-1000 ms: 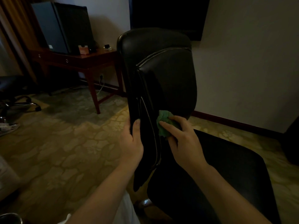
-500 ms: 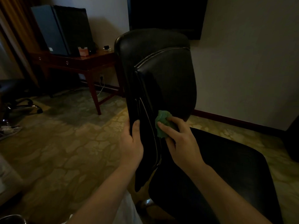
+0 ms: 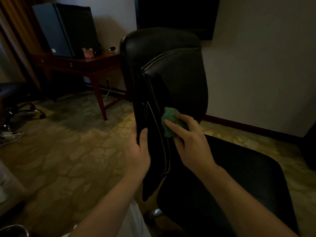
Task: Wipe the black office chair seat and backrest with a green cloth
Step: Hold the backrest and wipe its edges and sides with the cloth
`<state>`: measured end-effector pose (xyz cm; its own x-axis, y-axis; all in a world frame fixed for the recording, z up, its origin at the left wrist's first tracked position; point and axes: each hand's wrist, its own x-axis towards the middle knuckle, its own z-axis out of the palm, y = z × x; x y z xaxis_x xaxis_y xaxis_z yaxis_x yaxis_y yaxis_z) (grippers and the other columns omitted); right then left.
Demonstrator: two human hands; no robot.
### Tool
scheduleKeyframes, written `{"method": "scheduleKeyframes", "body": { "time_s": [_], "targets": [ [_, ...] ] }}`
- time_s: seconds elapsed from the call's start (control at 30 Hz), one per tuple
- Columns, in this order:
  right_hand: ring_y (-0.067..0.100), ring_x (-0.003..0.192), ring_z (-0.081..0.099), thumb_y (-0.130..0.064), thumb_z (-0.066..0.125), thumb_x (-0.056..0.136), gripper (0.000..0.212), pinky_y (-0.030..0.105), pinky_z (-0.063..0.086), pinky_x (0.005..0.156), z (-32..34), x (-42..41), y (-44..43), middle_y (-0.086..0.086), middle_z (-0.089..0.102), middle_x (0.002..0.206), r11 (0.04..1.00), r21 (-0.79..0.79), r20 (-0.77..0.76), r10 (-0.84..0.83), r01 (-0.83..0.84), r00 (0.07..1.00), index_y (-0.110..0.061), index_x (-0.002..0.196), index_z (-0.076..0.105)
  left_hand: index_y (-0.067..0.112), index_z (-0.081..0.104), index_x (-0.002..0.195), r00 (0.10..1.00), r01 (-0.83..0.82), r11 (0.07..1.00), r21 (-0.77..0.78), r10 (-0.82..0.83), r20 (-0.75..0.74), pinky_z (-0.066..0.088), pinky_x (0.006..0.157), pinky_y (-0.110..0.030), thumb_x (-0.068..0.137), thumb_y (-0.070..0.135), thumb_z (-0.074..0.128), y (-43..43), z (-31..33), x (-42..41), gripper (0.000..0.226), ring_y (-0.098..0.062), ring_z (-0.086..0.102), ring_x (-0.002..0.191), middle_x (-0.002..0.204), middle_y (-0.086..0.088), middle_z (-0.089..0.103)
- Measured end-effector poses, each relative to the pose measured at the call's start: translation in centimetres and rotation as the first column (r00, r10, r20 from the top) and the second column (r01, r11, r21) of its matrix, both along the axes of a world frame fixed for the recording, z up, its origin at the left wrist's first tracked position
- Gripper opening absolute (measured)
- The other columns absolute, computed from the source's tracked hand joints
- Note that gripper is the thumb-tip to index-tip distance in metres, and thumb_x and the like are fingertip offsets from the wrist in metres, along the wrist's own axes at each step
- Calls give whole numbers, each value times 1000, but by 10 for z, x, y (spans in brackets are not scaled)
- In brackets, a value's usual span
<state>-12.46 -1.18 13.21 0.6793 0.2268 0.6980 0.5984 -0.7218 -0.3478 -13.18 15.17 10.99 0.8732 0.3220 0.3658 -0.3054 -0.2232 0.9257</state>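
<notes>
Green and bunched, the cloth [image 3: 169, 120] lies against the lower front of the black office chair's backrest [image 3: 171, 74], at nearly the same spot as a second ago, shifted only a little toward the pale stitched seam. The right hand [image 3: 191, 144] still holds it there, its fingers [image 3: 172, 124] curled over the wad with the forefinger laid straight across it and pressing it to the leather. The left hand [image 3: 136, 151] has kept its grip on the backrest's near edge, thumb on the front face; the other fingers are hidden behind. On the wooden tabletop [image 3: 95, 59] at the back left stands a small reddish box [image 3: 88, 53]; what it holds cannot be made out. At the bottom left corner shows a metal rim [image 3: 12, 230], its inside out of sight. The backrest is glossy black leather, upright, with pale piping curving across the top and down the side. The seat [image 3: 239, 177] spreads dark and flat below and to the right of the hands, over the patterned carpet [image 3: 68, 151].
</notes>
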Motion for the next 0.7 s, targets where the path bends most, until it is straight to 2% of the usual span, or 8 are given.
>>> {"method": "scheduleKeyframes", "body": {
  "time_s": [0.07, 0.17, 0.4, 0.57, 0.7],
  "targets": [
    [25, 130, 45, -5, 64, 89, 47, 30, 42, 103, -10, -4, 0, 9, 46, 140, 1000, 10, -34, 1, -1, 999, -24, 133, 61, 31, 49, 141, 1000, 2, 1000, 14, -2, -6, 52, 99, -36, 101, 50, 39, 1, -5, -2, 46, -1, 59, 116, 125, 17, 63],
    [26, 129, 47, -3, 67, 88, 48, 32, 45, 102, -25, -10, -5, 9, 48, 139, 1000, 3, -59, -5, 6, 998, -23, 131, 62, 30, 48, 142, 1000, -10, 1000, 25, 11, -21, 53, 97, -38, 98, 55, 38, 2, -11, -4, 52, -2, 61, 113, 124, 15, 64],
    [27, 127, 48, -3, 64, 88, 46, 30, 44, 100, -14, -8, -11, 10, 48, 139, 1000, -5, -36, -13, 12, 999, -22, 130, 63, 31, 46, 144, 1000, -9, 999, 42, 10, -17, 53, 88, -23, 99, 53, 37, 1, -13, -4, 51, 7, 61, 104, 116, 23, 64],
    [25, 127, 47, -2, 64, 89, 48, 28, 41, 101, 1, 1, -4, 10, 47, 139, 1000, 7, 6, -12, 12, 1000, -23, 132, 62, 29, 48, 143, 1000, 15, 1000, 10, -15, -18, 54, 96, -37, 100, 50, 38, 2, -12, -4, 49, -1, 61, 113, 124, 15, 64],
    [24, 128, 47, -2, 67, 87, 49, 25, 39, 103, -21, -9, -2, 8, 47, 139, 1000, 11, -27, -16, 16, 1000, -24, 130, 63, 31, 47, 143, 1000, 4, 1000, 23, -3, -16, 52, 97, -34, 99, 51, 38, 2, -9, -6, 49, 1, 59, 114, 125, 17, 62]
  ]
}}
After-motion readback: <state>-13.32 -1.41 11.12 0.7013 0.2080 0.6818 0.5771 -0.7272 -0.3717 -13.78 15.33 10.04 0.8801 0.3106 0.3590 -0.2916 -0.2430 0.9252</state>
